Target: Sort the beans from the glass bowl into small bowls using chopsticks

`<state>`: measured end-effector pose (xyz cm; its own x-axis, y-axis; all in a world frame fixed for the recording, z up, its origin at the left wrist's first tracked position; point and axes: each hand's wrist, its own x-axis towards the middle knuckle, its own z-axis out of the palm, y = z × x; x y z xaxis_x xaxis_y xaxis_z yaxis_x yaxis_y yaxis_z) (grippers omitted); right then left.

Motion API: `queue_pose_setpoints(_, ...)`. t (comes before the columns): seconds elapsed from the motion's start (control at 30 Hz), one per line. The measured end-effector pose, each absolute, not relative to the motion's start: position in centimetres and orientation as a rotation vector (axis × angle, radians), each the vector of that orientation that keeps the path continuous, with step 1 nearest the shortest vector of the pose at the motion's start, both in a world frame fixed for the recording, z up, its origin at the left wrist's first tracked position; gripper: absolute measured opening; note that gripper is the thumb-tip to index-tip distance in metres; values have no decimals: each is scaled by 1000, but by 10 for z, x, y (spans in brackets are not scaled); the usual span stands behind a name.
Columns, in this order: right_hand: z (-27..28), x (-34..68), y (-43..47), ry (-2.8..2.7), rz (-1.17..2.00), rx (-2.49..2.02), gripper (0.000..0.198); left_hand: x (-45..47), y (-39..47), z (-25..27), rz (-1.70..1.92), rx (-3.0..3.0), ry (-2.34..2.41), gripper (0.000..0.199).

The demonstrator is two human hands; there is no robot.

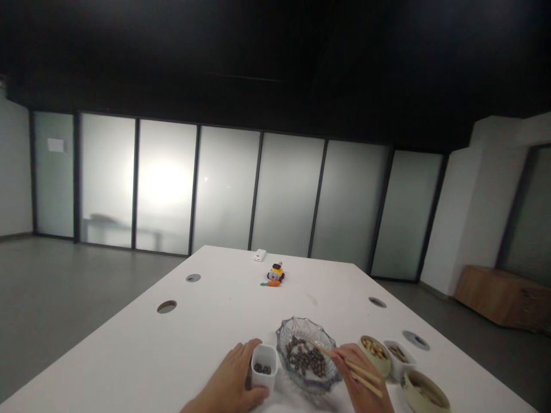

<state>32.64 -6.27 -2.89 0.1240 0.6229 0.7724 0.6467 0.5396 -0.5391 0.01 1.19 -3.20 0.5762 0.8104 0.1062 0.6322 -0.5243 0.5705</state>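
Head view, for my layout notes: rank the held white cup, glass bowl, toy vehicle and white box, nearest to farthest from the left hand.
1. White cup, in the left hand
2. Glass bowl, right of it
3. Toy vehicle, farther forward
4. White box, farthest forward

Bare left hand, bare right hand

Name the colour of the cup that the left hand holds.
White; the cup in the left hand shows best in the head view.

The left grip partly hides the cup
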Motion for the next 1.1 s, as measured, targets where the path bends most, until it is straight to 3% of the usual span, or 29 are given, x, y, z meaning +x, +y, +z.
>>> queue_pose_setpoints(0.43,-26,323,-69,-1598,128,-1142,47,0,2,-16,486,2252,1196,76)
queue_pose_setpoints(0.7,-12,321,-75,-1499,10,-1208,54,-4,5,-18,510,2265,1183,81)
queue_pose_setpoints(1.1,-10,323,-78,-1554,89,-1246,52,-6,6,-16,545,2309,1129,75)
